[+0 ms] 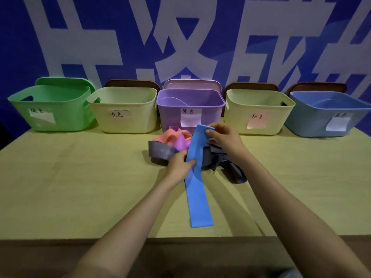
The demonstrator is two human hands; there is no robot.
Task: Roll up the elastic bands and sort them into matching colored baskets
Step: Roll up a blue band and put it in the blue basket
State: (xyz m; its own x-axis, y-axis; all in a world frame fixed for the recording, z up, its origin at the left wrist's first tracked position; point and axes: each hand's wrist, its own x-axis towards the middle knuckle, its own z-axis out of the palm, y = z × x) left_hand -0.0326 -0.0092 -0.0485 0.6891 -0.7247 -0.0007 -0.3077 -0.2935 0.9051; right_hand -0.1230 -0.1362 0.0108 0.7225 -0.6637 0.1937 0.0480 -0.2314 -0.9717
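Observation:
A long blue elastic band [197, 187] stretches from mid-table up over a heap of bands. My right hand [222, 137] pinches its far end, lifted above the heap. My left hand [179, 164] pinches the band's left edge near its middle. The band's near end lies flat on the table. The heap holds grey bands [163, 154], a pink band [170, 137] and a purple band [180, 144]. Along the back stand a green basket [54, 115], a cream basket [122, 117], a purple basket [172, 113], a second cream basket [259, 119] and a blue basket [313, 119].
The yellowish table [80, 177] has bare surface left and right of the heap, and its front edge runs below my forearms. Lids lean behind the baskets against a blue wall with large white characters. Each basket carries a paper label.

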